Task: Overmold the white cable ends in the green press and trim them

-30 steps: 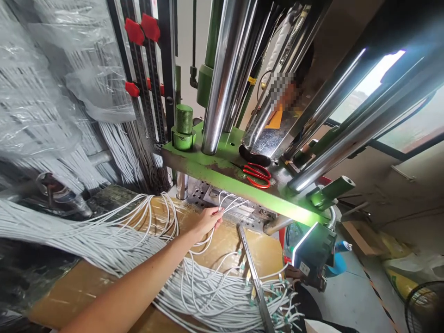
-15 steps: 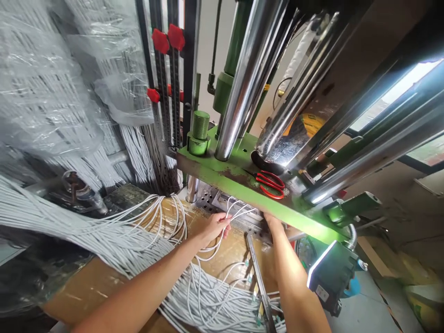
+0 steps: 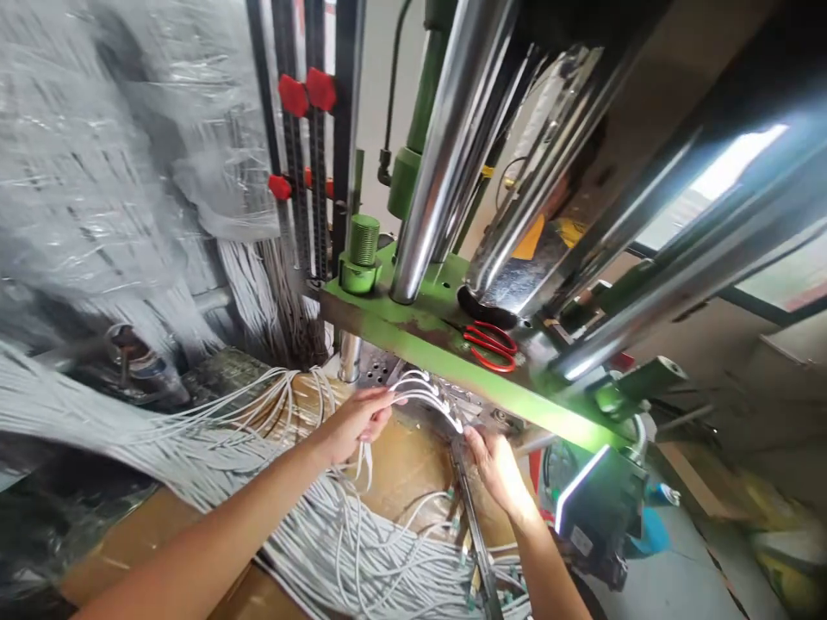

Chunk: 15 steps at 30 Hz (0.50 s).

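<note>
Left hand (image 3: pixel 352 424): grip clamped on white cables (image 3: pixel 419 394); right hand (image 3: pixel 496 472), at 3 o'clock: grip clamped on same cables; red scissors (image 3: pixel 489 347) lay at 1 o'clock on green steel plate (image 3: pixel 401 323).

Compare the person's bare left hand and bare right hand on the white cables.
The bare left hand wraps around the white cables at one end of their arc, while the bare right hand meets the other end with its fingers. The left hand lies over the brown board; the right lies nearer the long steel bar. Both sit beneath the green steel plate.
</note>
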Each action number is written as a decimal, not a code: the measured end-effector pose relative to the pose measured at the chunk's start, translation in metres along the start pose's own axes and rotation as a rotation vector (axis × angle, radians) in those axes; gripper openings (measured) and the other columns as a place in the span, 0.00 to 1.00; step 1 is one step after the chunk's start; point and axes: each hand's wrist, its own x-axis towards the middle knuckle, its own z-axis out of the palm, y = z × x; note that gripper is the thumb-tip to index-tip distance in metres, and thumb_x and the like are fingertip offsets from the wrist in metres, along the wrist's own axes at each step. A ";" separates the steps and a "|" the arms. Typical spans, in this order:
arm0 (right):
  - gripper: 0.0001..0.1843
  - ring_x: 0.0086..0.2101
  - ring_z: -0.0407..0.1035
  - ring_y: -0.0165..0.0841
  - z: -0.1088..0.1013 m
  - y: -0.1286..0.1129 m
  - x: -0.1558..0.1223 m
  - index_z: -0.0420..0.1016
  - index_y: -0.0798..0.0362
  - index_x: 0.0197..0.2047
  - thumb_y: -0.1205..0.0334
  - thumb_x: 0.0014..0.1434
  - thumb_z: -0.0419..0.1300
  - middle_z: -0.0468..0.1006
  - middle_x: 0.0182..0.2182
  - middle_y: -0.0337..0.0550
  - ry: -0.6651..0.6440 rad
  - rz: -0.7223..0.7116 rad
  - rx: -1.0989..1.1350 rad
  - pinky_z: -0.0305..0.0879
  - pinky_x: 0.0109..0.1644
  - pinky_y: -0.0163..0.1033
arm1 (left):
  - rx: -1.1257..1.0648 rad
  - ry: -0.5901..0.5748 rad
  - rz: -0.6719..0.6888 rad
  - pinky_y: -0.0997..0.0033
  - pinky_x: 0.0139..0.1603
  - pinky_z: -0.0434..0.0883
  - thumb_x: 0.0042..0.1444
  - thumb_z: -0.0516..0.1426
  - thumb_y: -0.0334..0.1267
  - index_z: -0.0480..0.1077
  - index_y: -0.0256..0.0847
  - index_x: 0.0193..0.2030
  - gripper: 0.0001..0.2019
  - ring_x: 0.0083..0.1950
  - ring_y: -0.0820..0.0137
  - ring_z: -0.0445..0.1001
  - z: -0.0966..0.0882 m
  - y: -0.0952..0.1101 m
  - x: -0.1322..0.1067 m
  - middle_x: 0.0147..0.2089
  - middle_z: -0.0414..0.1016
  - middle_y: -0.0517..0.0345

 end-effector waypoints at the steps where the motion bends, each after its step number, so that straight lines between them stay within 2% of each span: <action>1: 0.26 0.23 0.60 0.31 0.001 0.001 -0.012 0.64 0.51 0.24 0.43 0.64 0.44 0.65 0.18 0.36 -0.002 0.021 0.036 0.56 0.27 0.35 | 0.049 -0.045 -0.057 0.80 0.17 0.40 0.51 0.62 0.50 0.69 0.34 0.38 0.19 0.18 0.84 0.43 -0.001 0.007 -0.008 0.22 0.54 0.69; 4: 0.25 0.23 0.58 0.30 0.004 0.008 -0.043 0.63 0.51 0.24 0.42 0.63 0.44 0.61 0.19 0.35 0.000 0.071 0.127 0.54 0.27 0.35 | 0.205 -0.131 -0.183 0.80 0.19 0.38 0.51 0.62 0.51 0.67 0.35 0.38 0.20 0.19 0.83 0.43 0.000 0.021 -0.031 0.24 0.55 0.69; 8: 0.24 0.22 0.55 0.30 0.006 0.015 -0.073 0.63 0.51 0.24 0.43 0.62 0.44 0.59 0.19 0.35 -0.012 0.112 0.222 0.52 0.26 0.36 | 0.341 -0.207 -0.286 0.78 0.19 0.38 0.49 0.61 0.57 0.67 0.36 0.40 0.25 0.20 0.82 0.42 0.010 0.020 -0.049 0.24 0.54 0.69; 13: 0.22 0.21 0.52 0.30 0.007 0.018 -0.099 0.58 0.50 0.22 0.46 0.62 0.44 0.56 0.18 0.34 -0.025 0.161 0.298 0.47 0.24 0.36 | 0.460 -0.237 -0.296 0.78 0.20 0.39 0.47 0.60 0.61 0.66 0.37 0.36 0.25 0.21 0.80 0.45 0.021 0.015 -0.062 0.24 0.55 0.68; 15: 0.22 0.21 0.51 0.29 0.007 0.019 -0.107 0.57 0.49 0.22 0.47 0.63 0.44 0.56 0.17 0.33 -0.030 0.184 0.318 0.46 0.24 0.36 | 0.522 -0.214 -0.259 0.77 0.19 0.40 0.47 0.59 0.61 0.66 0.37 0.34 0.25 0.21 0.79 0.46 0.026 0.014 -0.066 0.23 0.56 0.67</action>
